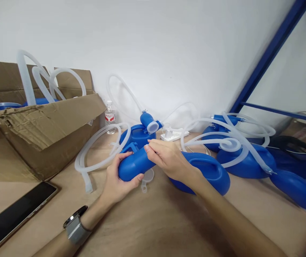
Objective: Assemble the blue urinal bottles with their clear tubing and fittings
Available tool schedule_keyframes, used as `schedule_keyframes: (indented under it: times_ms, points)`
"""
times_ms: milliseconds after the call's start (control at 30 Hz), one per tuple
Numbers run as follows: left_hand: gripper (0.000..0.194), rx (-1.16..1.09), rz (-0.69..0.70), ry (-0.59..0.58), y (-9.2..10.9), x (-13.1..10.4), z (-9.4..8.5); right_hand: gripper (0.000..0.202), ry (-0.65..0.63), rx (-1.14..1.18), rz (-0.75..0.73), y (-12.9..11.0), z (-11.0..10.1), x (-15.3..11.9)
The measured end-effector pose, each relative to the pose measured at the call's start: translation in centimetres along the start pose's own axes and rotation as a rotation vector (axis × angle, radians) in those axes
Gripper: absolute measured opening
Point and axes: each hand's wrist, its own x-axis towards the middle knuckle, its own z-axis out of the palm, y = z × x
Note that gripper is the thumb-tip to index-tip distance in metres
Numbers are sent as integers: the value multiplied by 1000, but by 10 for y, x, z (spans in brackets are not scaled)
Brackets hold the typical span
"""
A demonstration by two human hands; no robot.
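My left hand [119,178] wraps its fingers and thumb around a blue rounded plastic cup [135,165], which lies tilted above the table. At the cup's right end, my right hand [166,155] is closed over it; what is under those fingers is hidden. Below the cup, a translucent round cap with a tab [148,175] rests on the table. Just behind stands a blue bottle with a handle [139,132], and near it is another blue cup with a whitish lid [149,121]. A blue handled bottle [209,171] lies beside my right forearm.
An open cardboard box [48,132] with clear hoses stands at left. A loose coiled hose [94,166], a water bottle [110,117], a phone [16,214] and a white power strip [174,134] lie or stand around. More blue bottles [249,160] with hoses are at right, below a blue metal frame [270,57].
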Motion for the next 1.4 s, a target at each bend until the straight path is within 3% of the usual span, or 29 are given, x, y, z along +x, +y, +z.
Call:
schedule_keyframes:
  times_ms: [133, 300, 433, 567, 667, 800, 1000, 1167, 1400]
  points:
    - [59, -55, -123, -102, -11, 1, -4, 51, 99, 366, 207, 3, -25, 0]
    - [62, -83, -244, 32, -17, 5, -2, 47, 13, 224, 106, -10, -42, 2]
    - [69, -120, -321, 175, -16, 10, -3, 39, -59, 104, 88, -7, -17, 1]
    - [73, -127, -363, 284, -18, 15, -6, 35, -267, -172, 86, 12, 23, -10]
    - [72, -49, -325, 254, -23, 15, -7, 31, -359, -353, 56, 25, 51, -26]
    - [67, 73, -225, 174, -33, 11, -5, 27, -349, -388, 117, 39, 74, -46]
    - [67, 123, -250, 135, -40, 10, -5, 25, -299, -291, 178, 61, 86, -59]
    - [68, 150, -233, 123, -39, 12, -6, 27, -279, -180, 173, 62, 93, -62]
    - [64, 353, -141, 63, -36, 13, -6, 67, -384, -90, 208, 46, 89, -74]
